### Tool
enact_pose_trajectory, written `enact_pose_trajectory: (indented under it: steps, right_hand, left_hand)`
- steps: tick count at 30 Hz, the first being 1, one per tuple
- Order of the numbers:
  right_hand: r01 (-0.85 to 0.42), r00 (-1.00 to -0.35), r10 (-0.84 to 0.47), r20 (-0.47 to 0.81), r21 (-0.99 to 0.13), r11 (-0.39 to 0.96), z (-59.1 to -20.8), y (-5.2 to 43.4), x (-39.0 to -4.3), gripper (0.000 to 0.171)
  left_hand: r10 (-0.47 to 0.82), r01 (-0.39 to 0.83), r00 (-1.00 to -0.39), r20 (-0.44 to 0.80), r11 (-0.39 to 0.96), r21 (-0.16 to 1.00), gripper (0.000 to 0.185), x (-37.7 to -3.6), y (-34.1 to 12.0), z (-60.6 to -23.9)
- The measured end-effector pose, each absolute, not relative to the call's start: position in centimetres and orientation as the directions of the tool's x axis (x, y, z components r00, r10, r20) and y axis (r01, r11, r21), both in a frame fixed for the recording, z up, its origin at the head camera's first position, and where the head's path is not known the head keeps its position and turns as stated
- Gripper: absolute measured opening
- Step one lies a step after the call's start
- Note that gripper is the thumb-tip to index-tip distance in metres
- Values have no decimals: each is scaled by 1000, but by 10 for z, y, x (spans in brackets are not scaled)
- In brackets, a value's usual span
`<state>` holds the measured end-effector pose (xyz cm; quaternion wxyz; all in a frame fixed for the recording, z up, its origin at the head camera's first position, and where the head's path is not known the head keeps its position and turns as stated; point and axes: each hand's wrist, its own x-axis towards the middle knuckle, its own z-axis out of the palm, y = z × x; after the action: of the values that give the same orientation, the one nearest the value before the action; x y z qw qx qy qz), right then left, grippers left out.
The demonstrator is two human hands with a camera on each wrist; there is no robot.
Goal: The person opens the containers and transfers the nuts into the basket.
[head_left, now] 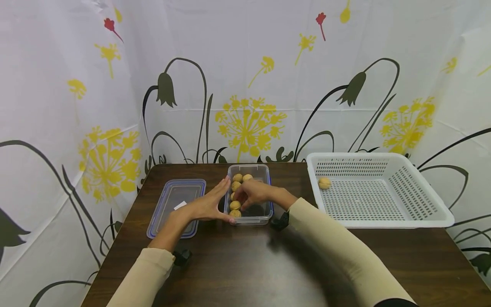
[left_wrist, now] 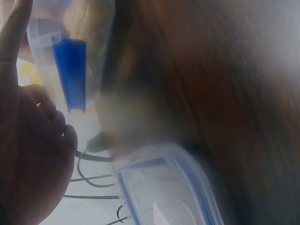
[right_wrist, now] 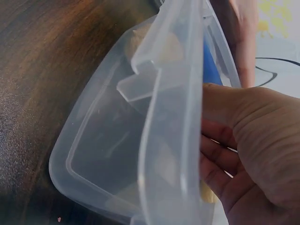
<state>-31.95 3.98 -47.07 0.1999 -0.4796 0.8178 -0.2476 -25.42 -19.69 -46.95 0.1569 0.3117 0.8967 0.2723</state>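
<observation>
1. A clear box sits mid-table on the dark table, holding several walnuts along its left side.
2. The left hand lies flat against the box's left wall, fingers straight and touching it, holding nothing.
3. The right hand reaches into the box from above, fingers curled down among the walnuts; whether it pinches one cannot be told.
4. The right wrist view shows the fingers inside the box wall.
5. The lid lies flat just left of the left hand.
6. A white basket stands right of the box, one walnut in its far left corner.
</observation>
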Motion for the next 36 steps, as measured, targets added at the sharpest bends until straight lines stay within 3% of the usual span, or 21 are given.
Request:
enact_pose_trajectory:
  steps: [18,36]
  right_hand:
    - [-669,-526,-850,-18,-609,427,-479,37,-318,24]
    - [-701,-511,-859,34,-595,393,-456,54,-316,24]
  left_hand:
    - [638,469,-763,-106,658,589,131,-254,-195,-471]
    - [635,466,-765,-105,659,590,129,-252,-195,-469]
